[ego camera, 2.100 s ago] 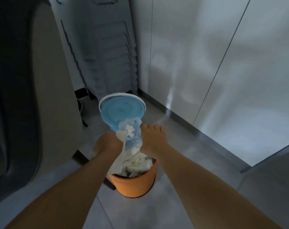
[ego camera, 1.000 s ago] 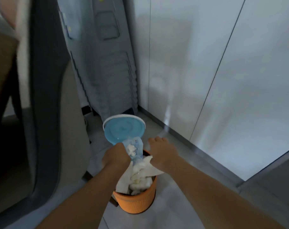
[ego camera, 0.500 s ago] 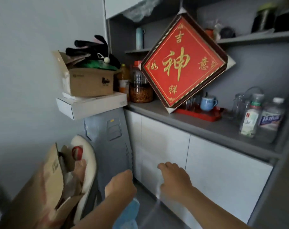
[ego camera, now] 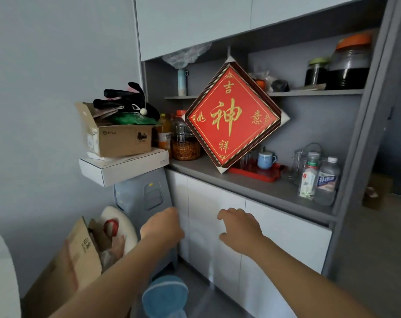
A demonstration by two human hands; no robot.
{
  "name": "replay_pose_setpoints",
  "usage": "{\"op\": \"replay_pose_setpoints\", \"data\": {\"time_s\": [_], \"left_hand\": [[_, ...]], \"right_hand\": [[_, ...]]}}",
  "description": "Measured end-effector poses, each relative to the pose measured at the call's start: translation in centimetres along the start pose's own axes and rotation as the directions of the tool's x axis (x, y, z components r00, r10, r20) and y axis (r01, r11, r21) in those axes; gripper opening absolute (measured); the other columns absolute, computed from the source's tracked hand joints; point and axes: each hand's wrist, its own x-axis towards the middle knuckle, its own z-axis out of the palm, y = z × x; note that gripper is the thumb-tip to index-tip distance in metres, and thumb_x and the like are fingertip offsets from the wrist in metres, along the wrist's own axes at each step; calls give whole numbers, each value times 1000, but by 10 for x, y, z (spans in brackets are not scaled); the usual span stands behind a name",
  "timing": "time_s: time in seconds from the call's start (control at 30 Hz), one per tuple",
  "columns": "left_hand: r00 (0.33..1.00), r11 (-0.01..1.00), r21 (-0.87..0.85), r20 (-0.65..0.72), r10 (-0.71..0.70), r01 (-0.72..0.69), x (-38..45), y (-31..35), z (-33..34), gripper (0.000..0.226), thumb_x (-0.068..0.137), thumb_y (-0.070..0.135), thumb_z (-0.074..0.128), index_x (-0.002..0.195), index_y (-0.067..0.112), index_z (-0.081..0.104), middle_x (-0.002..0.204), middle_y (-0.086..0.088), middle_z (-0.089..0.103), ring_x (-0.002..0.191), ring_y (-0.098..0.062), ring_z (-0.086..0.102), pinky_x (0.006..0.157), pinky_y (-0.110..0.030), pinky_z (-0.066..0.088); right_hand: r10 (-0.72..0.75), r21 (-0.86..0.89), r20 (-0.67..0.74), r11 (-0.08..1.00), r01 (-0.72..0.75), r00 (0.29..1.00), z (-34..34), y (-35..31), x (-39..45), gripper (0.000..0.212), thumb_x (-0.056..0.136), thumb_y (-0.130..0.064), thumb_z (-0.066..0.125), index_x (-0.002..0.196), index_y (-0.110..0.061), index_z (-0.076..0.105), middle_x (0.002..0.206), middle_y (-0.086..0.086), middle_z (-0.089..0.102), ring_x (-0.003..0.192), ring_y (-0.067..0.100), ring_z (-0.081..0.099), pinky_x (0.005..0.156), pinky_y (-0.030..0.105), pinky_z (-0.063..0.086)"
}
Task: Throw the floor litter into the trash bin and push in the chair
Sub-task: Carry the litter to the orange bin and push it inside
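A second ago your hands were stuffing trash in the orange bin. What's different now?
Both hands let go of the litter and lifted away: the left hand and right hand now hover empty in front of the white cabinet doors. The view swung up to the counter. The blue lid is still down below.

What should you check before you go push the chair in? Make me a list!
1. Left hand free: ok, curled loosely, nothing in it.
2. Right hand free: ok, fingers open and empty.
3. Litter inside the bin: cannot tell, only the blue lid shows at the bottom edge.
4. Lid closed: cannot tell, the bin below it is out of view.
5. Chair in sight: not ok, no chair can be made out from here.
6. Nothing in the way in front: ok, both hands hang apart from the white cabinet doors.
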Motion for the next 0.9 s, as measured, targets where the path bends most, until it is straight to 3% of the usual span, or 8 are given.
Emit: {"op": "replay_pose_setpoints", "data": {"time_s": [0.4, 0.9], "left_hand": [[988, 999, 32, 151, -34, 30, -59, -18, 45, 44, 83, 24, 64, 125, 18, 51, 129, -7, 60, 121, -28, 57, 98, -38, 48], [996, 997, 61, 70, -57, 53, -102, -14, 38, 43, 81, 22, 64, 122, 20, 52, 119, -3, 64, 111, -24, 61, 93, -36, 52]], "right_hand": [[57, -39, 120, 998, -53, 991, 33, -3, -66, 37, 94, -18, 58, 131, -17, 52, 130, 5, 58, 119, 26, 55, 101, 34, 45], [46, -22, 59, 999, -45, 997, 2, -5, -100, 37, 91, -12, 56, 128, -15, 52, 127, 6, 58, 116, 27, 52, 97, 35, 44]]}}
